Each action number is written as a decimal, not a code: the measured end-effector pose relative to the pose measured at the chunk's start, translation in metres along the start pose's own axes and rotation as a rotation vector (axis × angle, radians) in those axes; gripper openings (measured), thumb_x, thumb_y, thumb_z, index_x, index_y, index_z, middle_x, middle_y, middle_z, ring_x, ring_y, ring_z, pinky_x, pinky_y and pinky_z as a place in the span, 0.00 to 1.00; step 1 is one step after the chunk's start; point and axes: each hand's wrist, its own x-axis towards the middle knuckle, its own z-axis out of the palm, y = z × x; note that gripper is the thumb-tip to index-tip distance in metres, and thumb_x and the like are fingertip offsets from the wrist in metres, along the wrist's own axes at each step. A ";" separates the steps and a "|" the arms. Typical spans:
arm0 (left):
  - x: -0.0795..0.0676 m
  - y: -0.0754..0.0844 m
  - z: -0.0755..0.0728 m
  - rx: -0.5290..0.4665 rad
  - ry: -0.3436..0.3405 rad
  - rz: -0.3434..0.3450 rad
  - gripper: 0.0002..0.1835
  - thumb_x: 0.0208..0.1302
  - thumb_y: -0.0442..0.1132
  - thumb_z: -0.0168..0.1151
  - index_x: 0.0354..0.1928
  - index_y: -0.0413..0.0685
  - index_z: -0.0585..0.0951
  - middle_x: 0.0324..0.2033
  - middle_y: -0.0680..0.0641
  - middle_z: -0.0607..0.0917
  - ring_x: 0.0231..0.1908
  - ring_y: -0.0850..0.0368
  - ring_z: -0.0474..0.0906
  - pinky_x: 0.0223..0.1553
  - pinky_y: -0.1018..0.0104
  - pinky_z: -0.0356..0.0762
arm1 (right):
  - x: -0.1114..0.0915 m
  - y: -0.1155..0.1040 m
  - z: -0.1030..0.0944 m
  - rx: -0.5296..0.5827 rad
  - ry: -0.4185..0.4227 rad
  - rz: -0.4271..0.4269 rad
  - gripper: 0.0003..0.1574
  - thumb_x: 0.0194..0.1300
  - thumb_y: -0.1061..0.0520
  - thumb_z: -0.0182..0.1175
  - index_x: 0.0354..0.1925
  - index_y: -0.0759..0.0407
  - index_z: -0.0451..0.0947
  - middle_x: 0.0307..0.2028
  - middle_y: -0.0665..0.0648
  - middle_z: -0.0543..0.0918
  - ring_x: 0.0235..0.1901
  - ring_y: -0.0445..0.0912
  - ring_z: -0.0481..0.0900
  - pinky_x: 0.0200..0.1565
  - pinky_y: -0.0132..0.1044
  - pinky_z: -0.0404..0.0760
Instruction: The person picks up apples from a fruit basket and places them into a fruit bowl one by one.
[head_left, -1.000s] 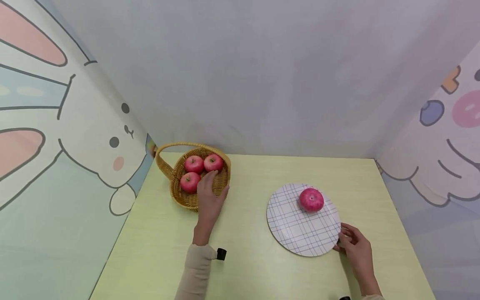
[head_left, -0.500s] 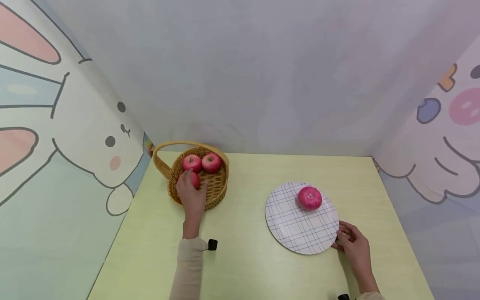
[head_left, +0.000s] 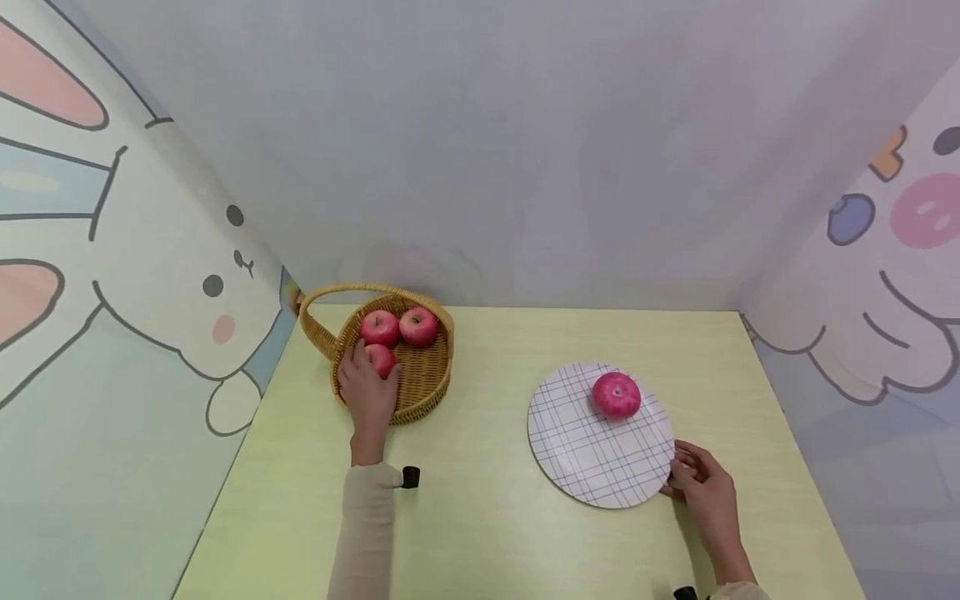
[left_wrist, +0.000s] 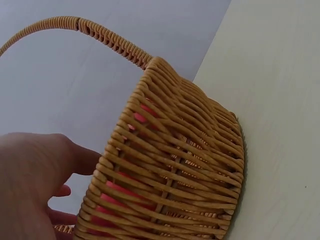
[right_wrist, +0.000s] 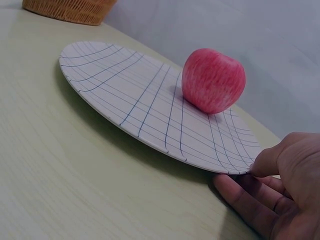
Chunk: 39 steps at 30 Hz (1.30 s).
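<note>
In the head view, my left hand [head_left: 367, 396] reaches over the near rim of a wicker basket [head_left: 431, 400]. Its fingers and thumb lie on either side of the nearest red apple [head_left: 380, 360]; the left wrist view hides the fingertips behind the weave [left_wrist: 170, 160]. Two more apples, one at the left [head_left: 379, 328] and one at the right [head_left: 418, 327], sit behind it. My right hand [head_left: 708, 492] pinches the edge of a round white plate with blue lines [head_left: 592, 467], thumb at the rim, fingers underneath. A pink-red apple [right_wrist: 212, 81] rests on that plate.
The basket's tall handle [head_left: 360, 287] arches over its back left side. Basket and plate stand apart on a pale yellow table [head_left: 480, 500]. A grey wall [head_left: 510, 167] rises at the back, with cartoon-printed panels on the left [head_left: 150, 250] and right [head_left: 847, 317].
My left hand has moved left across the basket, from its open middle to the nearest apple. My right hand stays at the plate's edge. The view has shifted slightly.
</note>
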 end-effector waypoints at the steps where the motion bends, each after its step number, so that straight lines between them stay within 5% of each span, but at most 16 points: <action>1: 0.001 -0.002 0.000 0.007 -0.008 -0.018 0.44 0.60 0.45 0.69 0.73 0.42 0.58 0.71 0.31 0.60 0.70 0.31 0.54 0.64 0.31 0.59 | 0.000 0.000 0.000 -0.014 0.002 0.003 0.31 0.70 0.56 0.60 0.67 0.61 0.67 0.41 0.43 0.78 0.34 0.33 0.78 0.34 0.38 0.87; 16: 0.012 -0.009 0.007 0.046 -0.063 -0.141 0.45 0.61 0.48 0.67 0.73 0.43 0.56 0.70 0.31 0.60 0.67 0.30 0.57 0.63 0.30 0.61 | 0.003 0.001 0.000 0.011 -0.009 -0.026 0.31 0.69 0.57 0.60 0.67 0.63 0.66 0.42 0.43 0.78 0.33 0.33 0.80 0.33 0.38 0.87; 30: 0.017 -0.007 0.006 0.039 -0.131 -0.162 0.44 0.59 0.46 0.69 0.71 0.37 0.58 0.63 0.27 0.65 0.64 0.28 0.60 0.63 0.33 0.63 | -0.001 0.000 0.000 -0.028 0.016 -0.001 0.30 0.70 0.57 0.59 0.67 0.61 0.67 0.42 0.44 0.78 0.34 0.33 0.78 0.34 0.38 0.87; 39: 0.019 -0.010 0.003 0.026 -0.131 -0.105 0.44 0.56 0.43 0.72 0.71 0.38 0.62 0.65 0.29 0.66 0.65 0.30 0.61 0.67 0.37 0.61 | 0.000 0.001 0.001 -0.037 0.017 0.001 0.30 0.71 0.56 0.59 0.67 0.59 0.67 0.43 0.46 0.78 0.34 0.34 0.79 0.35 0.38 0.87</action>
